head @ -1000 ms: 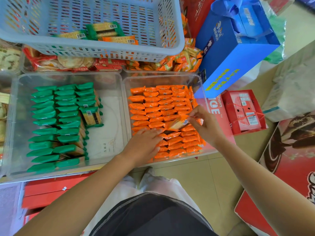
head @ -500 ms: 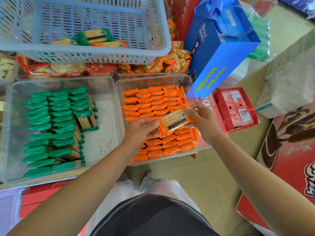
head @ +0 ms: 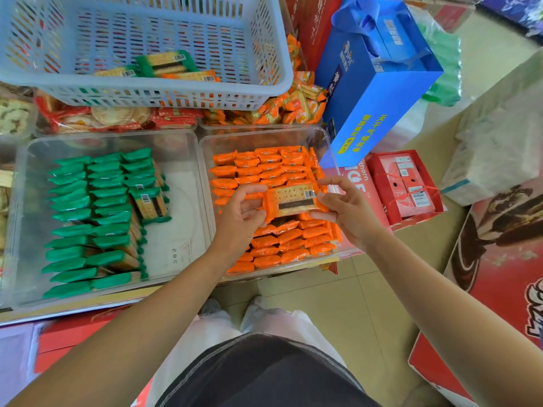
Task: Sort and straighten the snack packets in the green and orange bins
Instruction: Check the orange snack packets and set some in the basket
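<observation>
Two clear plastic bins sit side by side: the green-packet bin at nine o'clock, bare along its three o'clock side, and the orange-packet bin at centre, packed nearly wall to wall. Over its rows, the left hand and right hand pinch one orange-wrapped cracker packet flat by its ends. Forcing it into tight rows could buckle neighbours or crack biscuits; the three o'clock wall leaves no slack.
</observation>
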The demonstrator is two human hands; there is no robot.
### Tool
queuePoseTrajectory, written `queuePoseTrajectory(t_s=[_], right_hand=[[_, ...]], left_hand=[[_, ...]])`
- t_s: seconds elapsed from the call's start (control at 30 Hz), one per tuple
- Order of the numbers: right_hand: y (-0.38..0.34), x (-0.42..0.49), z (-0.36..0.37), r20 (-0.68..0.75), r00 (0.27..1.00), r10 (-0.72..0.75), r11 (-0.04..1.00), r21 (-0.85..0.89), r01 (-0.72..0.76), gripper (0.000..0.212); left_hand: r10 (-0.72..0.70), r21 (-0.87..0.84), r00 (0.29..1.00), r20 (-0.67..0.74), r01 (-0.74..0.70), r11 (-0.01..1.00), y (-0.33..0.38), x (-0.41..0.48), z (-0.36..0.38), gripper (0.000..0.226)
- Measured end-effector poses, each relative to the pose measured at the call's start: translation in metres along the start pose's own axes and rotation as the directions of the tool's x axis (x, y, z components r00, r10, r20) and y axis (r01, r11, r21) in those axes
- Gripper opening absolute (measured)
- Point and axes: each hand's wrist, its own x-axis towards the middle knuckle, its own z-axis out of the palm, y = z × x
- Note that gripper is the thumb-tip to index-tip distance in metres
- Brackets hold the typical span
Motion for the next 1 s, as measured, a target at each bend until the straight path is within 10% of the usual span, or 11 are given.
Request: queuePoseTrajectory(t_s=[0.27,0.47,0.7,0.9,1.0], right_hand=[[-0.005,-0.004,-0.001,-0.011,1.000,-0.005,0.995,0.096,0.006,0.027],[-0.005,-0.006,-0.002,-0.026,0.989,-0.145,0.961,-0.241,0.135,0.010],[-0.003,-0.001,-0.003,-0.091,0.994,-0.057,0.968,-0.250,0.033,0.010],[-0.004,0.001,0.008,-0.087,0.979,0.183,0.974,-0.115,-0.193,0.042],[-0.007,0.004,0.011,-0.091,0.978,0.190,0.981,-0.029,-0.193,0.014]], left_hand=[[0.057,0.150,0.987,0.153,-0.080,0.985,-0.001,-0.005,-0.006,0.059],[0.061,0.184,0.997,0.046,-0.069,0.981,0.001,-0.007,-0.001,0.010],[-0.122,0.089,0.987,0.101,0.113,0.990,0.000,-0.004,-0.006,0.008],[0.097,0.354,0.993,0.073,-0.117,0.928,-0.011,-0.005,-0.005,0.033],[0.183,0.473,0.973,0.140,-0.228,0.851,-0.015,-0.005,-0.004,0.038]])
